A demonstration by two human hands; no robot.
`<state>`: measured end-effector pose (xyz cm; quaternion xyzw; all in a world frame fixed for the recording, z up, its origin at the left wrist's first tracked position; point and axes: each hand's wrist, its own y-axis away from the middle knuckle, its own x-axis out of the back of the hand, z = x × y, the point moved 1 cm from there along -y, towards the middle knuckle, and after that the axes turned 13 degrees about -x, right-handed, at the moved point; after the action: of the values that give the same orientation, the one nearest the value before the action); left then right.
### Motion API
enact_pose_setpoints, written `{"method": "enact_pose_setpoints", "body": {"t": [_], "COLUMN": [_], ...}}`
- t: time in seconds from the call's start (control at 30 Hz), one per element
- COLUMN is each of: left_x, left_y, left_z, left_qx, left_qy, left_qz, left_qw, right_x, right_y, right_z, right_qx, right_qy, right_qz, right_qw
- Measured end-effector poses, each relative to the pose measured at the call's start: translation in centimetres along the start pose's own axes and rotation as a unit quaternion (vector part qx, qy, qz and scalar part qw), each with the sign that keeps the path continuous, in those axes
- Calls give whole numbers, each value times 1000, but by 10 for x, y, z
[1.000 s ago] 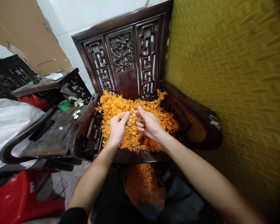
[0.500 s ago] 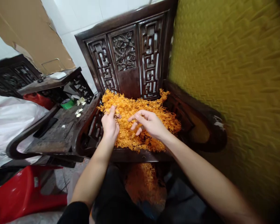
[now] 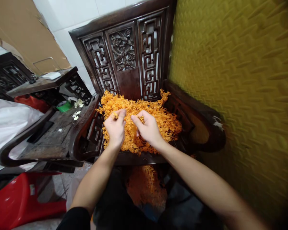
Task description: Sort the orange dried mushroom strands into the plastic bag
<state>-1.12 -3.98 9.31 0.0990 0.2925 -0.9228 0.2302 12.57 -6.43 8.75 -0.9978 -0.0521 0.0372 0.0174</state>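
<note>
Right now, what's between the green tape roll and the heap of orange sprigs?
In the head view: cream flower-shaped pieces, then the dark wooden armrest beside the orange sprigs.

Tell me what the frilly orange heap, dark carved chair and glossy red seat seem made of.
Frilly orange heap: matte, perhaps fabric or plastic, its thin tangle leaving that open. Dark carved chair: likely varnished wood, from its shiny highlights. Glossy red seat: probably moulded plastic, smooth and rounded.
</note>
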Motion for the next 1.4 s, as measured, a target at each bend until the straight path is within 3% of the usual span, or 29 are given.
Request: {"method": "enact_pose_setpoints", "body": {"t": [0.1,0.2,0.27,0.33,0.4,0.5,0.6,0.67,0.73,0.8,0.9,1.0,1.1,1.2,1.3,1.4], "left_x": [13,21,21,18,15,11,7,7,8,10,11,9,5,0,-4,-5], "left_y": [-20,-26,-19,-9,1,9,6,-2,-10,-17,-21,-21,-18,-13,-8,-4], "left_z": [-4,-3,2,7,10,9,0,-8,-14,-15,-6,5,10,11,12,15], "left_qx": [-27,-66,-141,-222,-269,-289,-243,-137,7,120,197,224,186,147,137,128], "left_qy": [-14,-129,-234,-307,-335,-322,-298,-267,-182,-59,83,138,135,120,108,104], "left_qz": [60,-55,-168,-245,-293,-330,-312,-270,-211,-164,-156,-175,-169,-151,-141,-153], "left_qw": [998,988,947,893,854,839,869,915,960,977,965,949,958,970,975,974], "right_x": [4,8,9,9,7,5,7,13,20,26,28,22,12,4,2,2], "right_y": [0,-4,-6,-7,-6,0,13,20,21,13,-6,-17,-12,-4,-4,-9], "right_z": [-4,-7,-8,-8,-8,-9,-19,-28,-34,-33,-16,2,8,7,7,9], "right_qx": [8,-30,-26,33,125,241,318,345,320,237,70,-8,52,122,142,124], "right_qy": [-74,-130,-101,0,123,191,110,23,-70,-140,-169,-79,104,236,255,210], "right_qz": [-29,-97,-94,-62,-25,35,121,183,204,156,16,-66,-56,3,36,28], "right_qw": [997,986,990,997,984,951,934,920,922,949,983,995,992,964,956,969]}}
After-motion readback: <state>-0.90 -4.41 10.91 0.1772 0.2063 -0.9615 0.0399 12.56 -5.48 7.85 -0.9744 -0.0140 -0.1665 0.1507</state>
